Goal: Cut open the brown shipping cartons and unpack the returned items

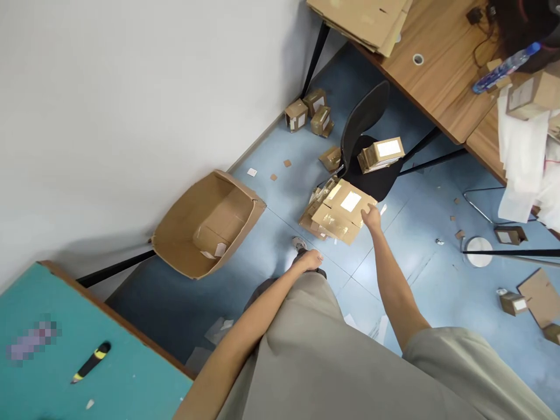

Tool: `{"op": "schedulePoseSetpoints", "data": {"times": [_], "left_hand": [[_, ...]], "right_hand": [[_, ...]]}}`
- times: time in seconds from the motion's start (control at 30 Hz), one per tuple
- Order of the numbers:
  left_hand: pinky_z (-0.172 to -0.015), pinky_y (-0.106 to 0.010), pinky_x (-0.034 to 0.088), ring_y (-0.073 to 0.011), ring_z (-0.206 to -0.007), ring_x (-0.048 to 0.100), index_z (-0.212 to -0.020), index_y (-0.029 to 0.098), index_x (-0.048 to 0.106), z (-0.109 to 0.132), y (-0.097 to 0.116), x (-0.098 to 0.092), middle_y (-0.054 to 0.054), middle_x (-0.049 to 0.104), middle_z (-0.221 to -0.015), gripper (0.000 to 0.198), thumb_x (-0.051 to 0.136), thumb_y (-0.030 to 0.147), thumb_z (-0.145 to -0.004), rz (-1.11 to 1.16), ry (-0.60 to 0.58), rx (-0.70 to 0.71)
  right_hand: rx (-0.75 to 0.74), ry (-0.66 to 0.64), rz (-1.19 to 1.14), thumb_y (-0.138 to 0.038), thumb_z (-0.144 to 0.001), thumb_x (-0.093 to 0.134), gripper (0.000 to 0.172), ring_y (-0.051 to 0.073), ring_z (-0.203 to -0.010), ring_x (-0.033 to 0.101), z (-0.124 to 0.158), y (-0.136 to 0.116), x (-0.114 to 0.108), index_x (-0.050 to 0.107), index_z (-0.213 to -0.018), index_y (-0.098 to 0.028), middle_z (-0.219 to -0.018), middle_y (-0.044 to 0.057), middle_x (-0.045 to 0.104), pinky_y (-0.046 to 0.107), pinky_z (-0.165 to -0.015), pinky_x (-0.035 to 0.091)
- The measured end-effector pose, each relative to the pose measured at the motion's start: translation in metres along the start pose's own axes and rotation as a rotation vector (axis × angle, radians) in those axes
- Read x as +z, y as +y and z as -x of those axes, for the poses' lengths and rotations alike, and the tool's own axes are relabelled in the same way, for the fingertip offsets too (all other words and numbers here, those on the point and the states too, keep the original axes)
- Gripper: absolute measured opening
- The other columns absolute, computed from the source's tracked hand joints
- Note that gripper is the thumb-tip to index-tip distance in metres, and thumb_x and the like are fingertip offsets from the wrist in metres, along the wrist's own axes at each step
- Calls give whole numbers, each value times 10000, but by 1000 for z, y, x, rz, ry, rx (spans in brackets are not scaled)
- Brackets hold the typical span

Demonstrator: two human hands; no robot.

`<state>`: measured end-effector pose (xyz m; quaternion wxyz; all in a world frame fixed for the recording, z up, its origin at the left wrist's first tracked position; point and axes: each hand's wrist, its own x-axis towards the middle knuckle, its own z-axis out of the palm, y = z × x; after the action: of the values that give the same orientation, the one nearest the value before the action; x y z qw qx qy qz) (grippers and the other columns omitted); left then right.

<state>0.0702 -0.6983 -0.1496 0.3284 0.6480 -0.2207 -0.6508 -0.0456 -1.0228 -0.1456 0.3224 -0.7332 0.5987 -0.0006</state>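
Note:
My right hand (pixel 371 217) reaches down and grips the near edge of a taped cardboard parcel with a white label (pixel 345 208). That parcel lies on top of a low pile of flat parcels (pixel 315 223) on the blue floor beside a black chair (pixel 366 125). My left hand (pixel 311 259) hangs by my hip, fingers curled in, with nothing visible in it. Another labelled parcel (pixel 381 154) rests on the chair seat.
An open, empty cardboard box (pixel 205 224) lies tilted against the white wall. Small parcels (pixel 308 111) sit by the wall corner and more at right (pixel 513 303). Wooden desks (pixel 441 76) carry flat cardboard and a bottle. A teal table (pixel 65 350) holds a yellow-black cutter (pixel 91 362).

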Motion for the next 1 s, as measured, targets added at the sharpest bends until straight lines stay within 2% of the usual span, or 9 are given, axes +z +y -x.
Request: {"op": "schedulePoseSetpoints", "data": {"times": [0.13, 0.23, 0.3, 0.37, 0.47, 0.57, 0.7, 0.87, 1.0], "left_hand": [[-958, -425, 623, -315, -956, 788, -1007, 144, 843, 20, -3, -24, -156, 837, -967, 351, 814, 120, -658, 155, 102, -34], [-1005, -398, 613, -276, -1030, 787, -1189, 161, 829, 58, -18, -54, -154, 846, -1108, 483, 832, 141, -706, 325, 253, 28], [-1033, -415, 609, -272, -1057, 796, -1259, 181, 807, 95, -37, -71, -153, 842, -1185, 549, 871, 162, -715, 484, 379, 83], [-1055, -453, 607, -279, -1047, 815, -1288, 195, 787, 139, -61, -83, -149, 833, -1241, 611, 938, 196, -695, 675, 524, 138], [-1103, -503, 586, -288, -1029, 839, -1313, 198, 763, 212, -107, -88, -144, 827, -1282, 697, 1019, 260, -668, 911, 749, 216], [-1138, -512, 567, -289, -1044, 846, -1340, 191, 747, 286, -163, -77, -149, 832, -1272, 721, 1032, 268, -682, 1075, 976, 290], [-1137, -518, 571, -288, -1012, 857, -1345, 171, 729, 370, -242, -42, -139, 846, -1195, 709, 1009, 234, -697, 1301, 1280, 360], [-1159, -520, 586, -267, -985, 859, -1332, 154, 717, 450, -323, 7, -105, 850, -1109, 633, 956, 182, -747, 1553, 1656, 440], [-1156, -498, 617, -228, -935, 853, -1292, 143, 709, 490, -362, 35, -111, 849, -1105, 452, 862, 193, -869, 1781, 1858, 478]], "right_hand": [[-66, -181, -13, -251, -880, 676, 426, 392, -1351, 740, 51, -22, 53, 810, -1251, -89, -1318, 254, 825, 563, -1265, 512], [-204, -364, -4, -261, -882, 736, 226, 357, -1193, 815, 98, -56, 108, 851, -1064, -191, -1125, 161, 884, 520, -1173, 593], [-329, -506, 12, -242, -881, 763, 148, 344, -1113, 846, 131, -86, 147, 856, -989, -203, -1081, 155, 893, 476, -1102, 637], [-463, -638, 37, -236, -892, 766, 164, 331, -1098, 860, 165, -120, 187, 865, -1018, -200, -1102, 152, 897, 455, -1077, 656], [-662, -795, 89, -263, -932, 741, 240, 314, -1148, 858, 221, -177, 242, 872, -1122, -197, -1192, 150, 892, 464, -1118, 649], [-847, -910, 147, -330, -981, 713, 288, 327, -1230, 836, 285, -232, 288, 870, -1178, -190, -1291, 172, 868, 507, -1182, 618], [-1078, -1080, 207, -482, -1039, 661, 417, 343, -1329, 794, 384, -286, 342, 846, -1271, -190, -1384, 180, 837, 547, -1237, 578], [-1253, -1311, 228, -684, -985, 707, 613, 379, -1311, 797, 527, -314, 404, 831, -1293, -169, -1362, 213, 837, 581, -1240, 574], [-1377, -1459, 293, -725, -946, 755, 706, 370, -1337, 778, 634, -324, 443, 791, -1385, -174, -1434, 221, 802, 561, -1210, 597]]}}
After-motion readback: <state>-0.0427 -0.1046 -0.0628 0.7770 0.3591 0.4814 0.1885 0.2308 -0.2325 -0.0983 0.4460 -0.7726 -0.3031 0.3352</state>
